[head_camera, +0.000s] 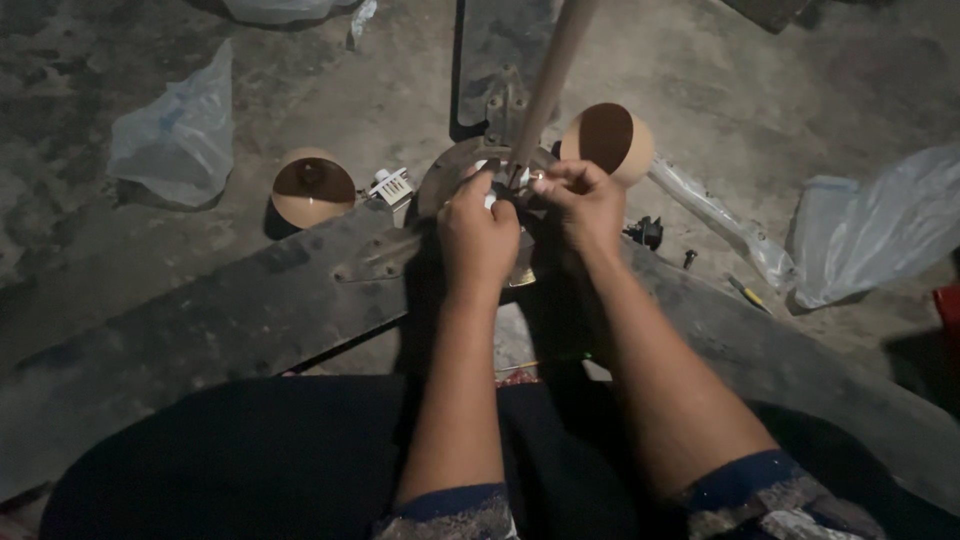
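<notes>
Both hands work at the hub of the dark, dusty metal ceiling-fan motor (450, 180) on the concrete floor, left hand (478, 235) curled over it, right hand (585, 200) pinching small white wires (515, 178) beside the tan downrod (550, 75); the dim light risks a slipped or strained connection.

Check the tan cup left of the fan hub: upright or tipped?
Tipped. The tan cup lies on the concrete floor with its dark hollow mouth turned toward the camera.

Three fan blades (250, 310), two cup covers (312, 190), three plastic bags (180, 135), two hands (478, 235)
</notes>
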